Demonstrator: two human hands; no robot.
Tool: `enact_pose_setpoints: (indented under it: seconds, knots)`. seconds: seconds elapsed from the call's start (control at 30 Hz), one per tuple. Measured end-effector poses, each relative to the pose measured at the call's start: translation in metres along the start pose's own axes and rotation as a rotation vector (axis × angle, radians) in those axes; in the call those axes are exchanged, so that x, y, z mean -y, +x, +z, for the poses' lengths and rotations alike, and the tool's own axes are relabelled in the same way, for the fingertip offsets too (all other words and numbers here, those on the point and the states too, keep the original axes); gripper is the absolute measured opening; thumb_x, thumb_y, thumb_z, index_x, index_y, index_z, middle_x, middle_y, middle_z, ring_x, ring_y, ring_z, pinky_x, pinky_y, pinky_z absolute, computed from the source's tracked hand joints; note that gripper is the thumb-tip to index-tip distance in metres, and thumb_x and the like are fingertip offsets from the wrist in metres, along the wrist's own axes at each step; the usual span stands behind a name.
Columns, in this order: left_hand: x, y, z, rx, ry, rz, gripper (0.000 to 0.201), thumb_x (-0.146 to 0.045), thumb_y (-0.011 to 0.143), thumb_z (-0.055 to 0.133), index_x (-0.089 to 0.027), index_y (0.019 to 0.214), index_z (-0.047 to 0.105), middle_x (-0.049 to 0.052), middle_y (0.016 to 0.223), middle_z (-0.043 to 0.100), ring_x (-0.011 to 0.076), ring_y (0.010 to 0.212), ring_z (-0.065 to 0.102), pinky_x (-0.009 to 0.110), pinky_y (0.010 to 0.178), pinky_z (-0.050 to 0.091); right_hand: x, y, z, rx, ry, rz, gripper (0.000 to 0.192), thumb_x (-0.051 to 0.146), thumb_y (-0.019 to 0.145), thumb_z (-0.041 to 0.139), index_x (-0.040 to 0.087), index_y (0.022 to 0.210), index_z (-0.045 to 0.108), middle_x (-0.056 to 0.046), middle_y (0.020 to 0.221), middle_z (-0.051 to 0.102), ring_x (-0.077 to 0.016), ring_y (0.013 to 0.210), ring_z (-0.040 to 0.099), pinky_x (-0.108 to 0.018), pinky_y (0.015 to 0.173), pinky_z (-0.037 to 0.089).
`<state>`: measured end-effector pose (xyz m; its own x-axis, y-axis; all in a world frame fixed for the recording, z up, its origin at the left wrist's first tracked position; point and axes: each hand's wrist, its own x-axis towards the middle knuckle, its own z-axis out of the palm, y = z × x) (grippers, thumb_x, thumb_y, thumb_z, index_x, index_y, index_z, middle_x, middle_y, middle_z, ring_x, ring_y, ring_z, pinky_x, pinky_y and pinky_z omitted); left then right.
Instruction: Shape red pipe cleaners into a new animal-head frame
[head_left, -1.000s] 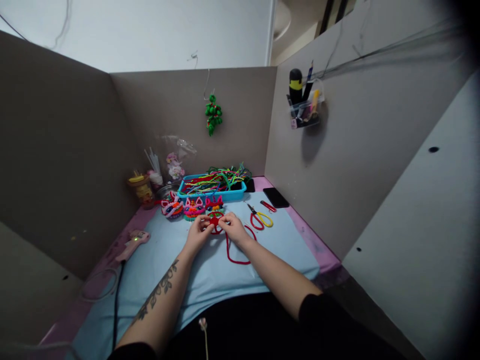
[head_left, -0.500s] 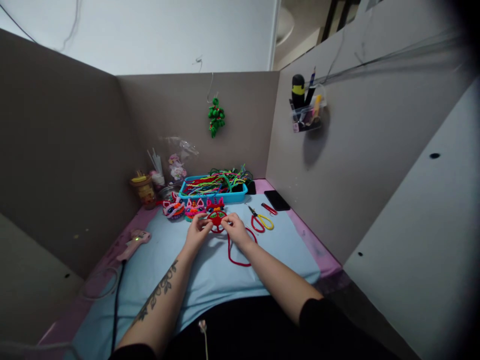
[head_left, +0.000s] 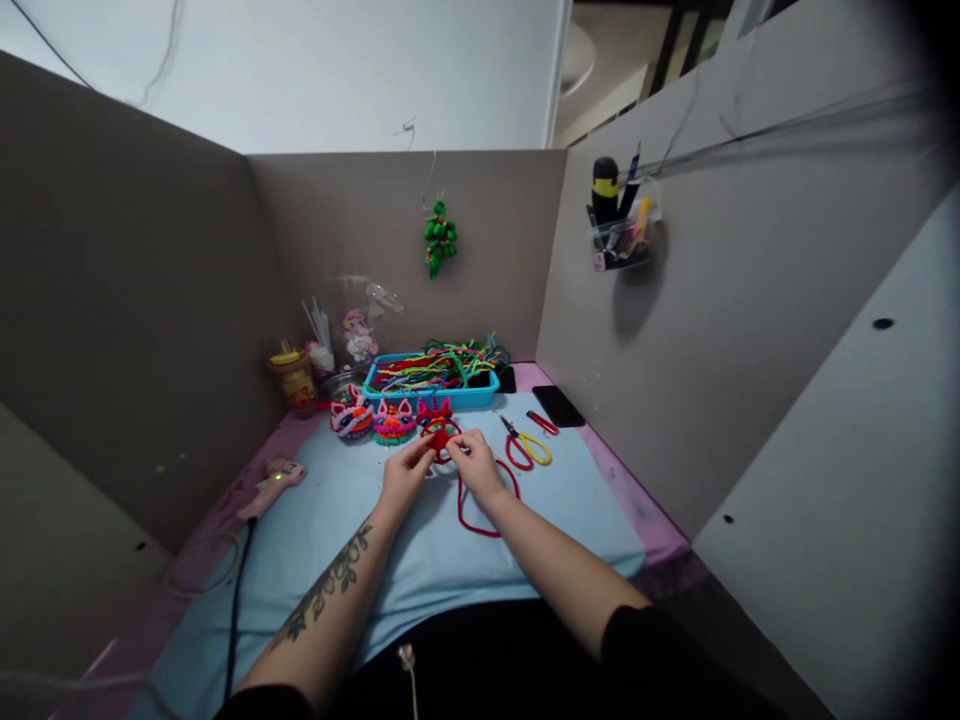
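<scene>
Between my two hands is a round red pipe-cleaner frame (head_left: pixel 441 440), wheel-like with spokes and a filled centre. My left hand (head_left: pixel 406 473) pinches its left lower side, thumb and fingers closed. My right hand (head_left: pixel 474 464) grips the right side near the centre, fingertips together. A loose red pipe-cleaner strand (head_left: pixel 478 531) loops down onto the cloth beside my right hand. Just behind the frame stand three finished-looking animal heads: a pink and orange one (head_left: pixel 351 416), a pink one with a horn (head_left: pixel 394 424) and a red one (head_left: pixel 433 410), partly hidden.
A blue tray (head_left: pixel 431 399) of colourful pipe cleaners lies behind. On the right are scissors (head_left: pixel 528 446), a red cutter (head_left: pixel 542 422) and a black phone (head_left: pixel 558 405). At left lies a pink glue gun (head_left: pixel 274 485) with a black cable. Grey partitions (head_left: pixel 405 220) enclose the table.
My left hand has shifted from the frame's upper left side to lower down, its fingers closer to my right hand. The whole view has shifted slightly.
</scene>
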<state>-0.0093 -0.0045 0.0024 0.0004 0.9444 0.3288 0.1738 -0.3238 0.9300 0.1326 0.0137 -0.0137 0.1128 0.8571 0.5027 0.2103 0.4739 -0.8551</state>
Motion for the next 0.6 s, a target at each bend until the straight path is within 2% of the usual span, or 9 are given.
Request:
enact_pose_setpoints:
  seconds: [0.07, 0.17, 0.3, 0.5, 0.6]
  knots:
    - [0.0016, 0.0011, 0.0, 0.043, -0.05, -0.013, 0.044, -0.035, 0.074, 0.059, -0.014, 0.112, 0.062, 0.003, 0.075, 0.068, 0.0108, 0.052, 0.054, 0.023, 0.052, 0.047, -0.0004, -0.0005, 0.001, 0.01, 0.002, 0.002, 0.014, 0.025, 0.077, 0.054, 0.018, 0.068, 0.061, -0.002, 0.077, 0.051, -0.0152, 0.077, 0.052, -0.027, 0.071, 0.042]
    - [0.0048, 0.002, 0.0008, 0.103, -0.102, -0.01, 0.047, -0.035, 0.075, 0.058, -0.014, 0.117, 0.059, 0.005, 0.083, 0.068, 0.0088, 0.05, 0.051, 0.023, 0.053, 0.046, -0.0001, -0.0005, 0.0019, 0.016, 0.009, 0.02, 0.014, 0.025, 0.077, 0.054, 0.018, 0.067, 0.061, -0.001, 0.076, 0.051, -0.0151, 0.077, 0.052, -0.027, 0.07, 0.042]
    - [0.0085, 0.0041, 0.0019, 0.058, -0.103, -0.04, 0.047, -0.035, 0.071, 0.062, -0.012, 0.112, 0.062, 0.008, 0.088, 0.069, 0.0102, 0.055, 0.053, 0.023, 0.054, 0.045, -0.0003, -0.0009, 0.0038, 0.025, 0.028, 0.03, 0.014, 0.025, 0.075, 0.056, 0.018, 0.066, 0.063, -0.001, 0.075, 0.051, -0.0146, 0.076, 0.051, -0.027, 0.072, 0.042]
    - [0.0091, 0.0069, -0.0027, -0.011, -0.152, -0.114, 0.042, -0.037, 0.067, 0.066, -0.011, 0.1, 0.069, 0.001, 0.055, 0.062, 0.0103, 0.049, 0.049, 0.023, 0.052, 0.04, -0.0023, -0.0018, 0.0061, 0.053, 0.03, 0.05, 0.014, 0.025, 0.074, 0.056, 0.017, 0.064, 0.062, 0.0, 0.072, 0.05, -0.0142, 0.073, 0.051, -0.026, 0.07, 0.041]
    - [0.0056, 0.0055, -0.0043, -0.015, -0.199, -0.176, 0.044, -0.038, 0.064, 0.068, -0.011, 0.099, 0.069, 0.0, 0.052, 0.06, 0.01, 0.048, 0.048, 0.022, 0.05, 0.038, -0.003, -0.0014, 0.0058, 0.059, 0.016, 0.059, 0.014, 0.025, 0.073, 0.057, 0.017, 0.061, 0.061, 0.0, 0.068, 0.051, -0.0139, 0.071, 0.05, -0.026, 0.07, 0.04]
